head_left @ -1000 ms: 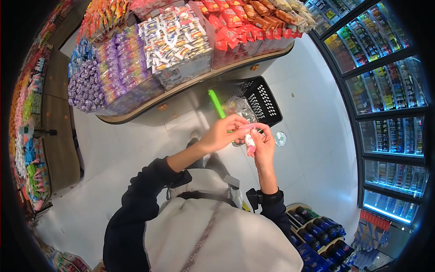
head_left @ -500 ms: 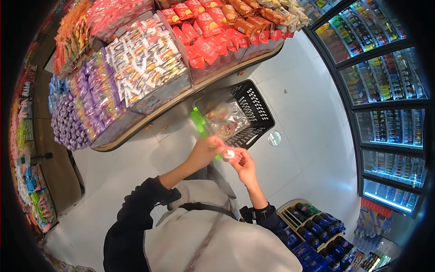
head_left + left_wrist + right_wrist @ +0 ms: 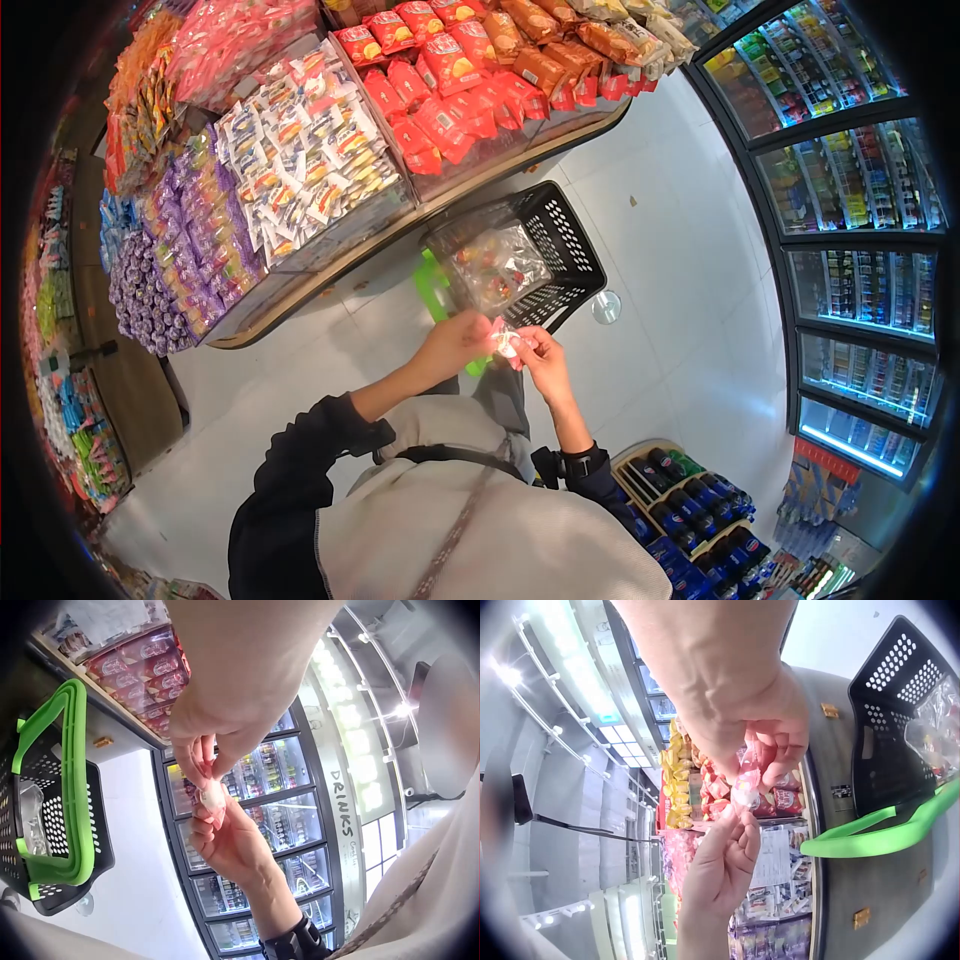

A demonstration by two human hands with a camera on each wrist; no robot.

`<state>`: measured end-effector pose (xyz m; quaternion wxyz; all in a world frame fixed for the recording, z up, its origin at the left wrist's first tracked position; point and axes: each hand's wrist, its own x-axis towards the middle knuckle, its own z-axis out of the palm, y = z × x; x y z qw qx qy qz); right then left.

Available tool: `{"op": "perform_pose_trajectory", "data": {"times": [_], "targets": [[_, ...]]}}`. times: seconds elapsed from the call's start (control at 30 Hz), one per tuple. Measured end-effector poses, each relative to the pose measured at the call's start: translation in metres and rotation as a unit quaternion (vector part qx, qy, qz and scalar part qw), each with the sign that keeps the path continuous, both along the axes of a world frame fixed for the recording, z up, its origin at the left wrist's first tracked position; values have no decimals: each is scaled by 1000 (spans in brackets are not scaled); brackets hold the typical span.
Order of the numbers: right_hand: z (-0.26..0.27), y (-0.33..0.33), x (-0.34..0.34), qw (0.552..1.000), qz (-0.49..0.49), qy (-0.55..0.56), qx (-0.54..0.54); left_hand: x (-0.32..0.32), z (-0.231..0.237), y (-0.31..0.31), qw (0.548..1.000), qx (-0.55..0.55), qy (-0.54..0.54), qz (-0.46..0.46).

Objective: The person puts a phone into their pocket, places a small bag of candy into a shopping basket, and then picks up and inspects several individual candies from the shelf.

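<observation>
Between both hands is a small pink-and-white wrapped candy (image 3: 507, 345). My left hand (image 3: 455, 343) pinches one end of its wrapper, and my right hand (image 3: 545, 359) pinches the other. In the left wrist view the candy's white middle (image 3: 214, 796) shows between the fingertips. The right wrist view shows the pink wrapper (image 3: 748, 780) stretching from one hand to the other. Just beyond the hands, on the floor, stands a black shopping basket (image 3: 568, 235) with a green handle (image 3: 431, 285). Clear plastic packs (image 3: 500, 265) lie inside it.
A display counter with bins of white packets (image 3: 310, 150), red bags (image 3: 440, 120) and purple-wrapped sweets (image 3: 195, 230) curves ahead and left. Drinks fridges (image 3: 850, 220) line the right side. A low rack of dark bottles (image 3: 690, 515) stands near my right elbow.
Both hands have come lower and leftward in the head view, still holding the candy, which is now stretched between them. The view has shifted, showing more of the basket's inside.
</observation>
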<state>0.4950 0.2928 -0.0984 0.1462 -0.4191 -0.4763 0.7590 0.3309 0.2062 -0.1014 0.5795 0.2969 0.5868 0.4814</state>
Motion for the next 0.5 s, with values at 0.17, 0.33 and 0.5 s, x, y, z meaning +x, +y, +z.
{"op": "perform_pose_trajectory", "data": {"times": [0.17, 0.33, 0.5], "targets": [[-12, 20, 7, 999, 15, 45, -3, 13, 9, 17, 1000, -9, -4, 27], [-17, 57, 27, 993, 104, 59, 27, 44, 7, 41, 996, -24, 81, -13], [-29, 108, 57, 992, 117, 29, 48, 92, -17, 86, 996, -22, 65, 61]]}}
